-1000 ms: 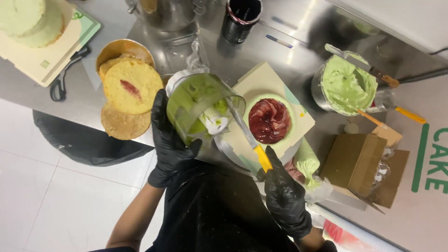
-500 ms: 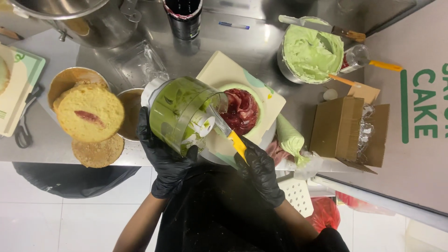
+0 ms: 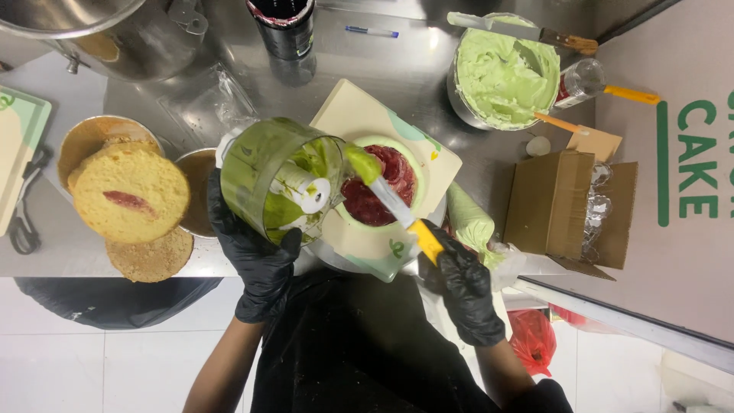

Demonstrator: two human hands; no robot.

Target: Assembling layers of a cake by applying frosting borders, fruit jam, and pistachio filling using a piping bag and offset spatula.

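my left hand (image 3: 256,264) in a black glove grips the clear green-smeared mixing jug (image 3: 279,180), tilted over the cake board (image 3: 359,115). my right hand (image 3: 462,287) is closed on the yellow-handled spatula (image 3: 394,203), its green-loaded tip over the red-filled cake (image 3: 378,183). sponge layers (image 3: 130,195) sit well off to my left

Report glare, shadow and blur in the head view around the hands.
Head view: overhead light glares off the steel counter above the cake board; the left hand and right hand, both in black gloves, lose detail in shadow against the dark apron; the green-smeared container and spatula are fairly sharp; frame edges bend slightly from the wide lens.
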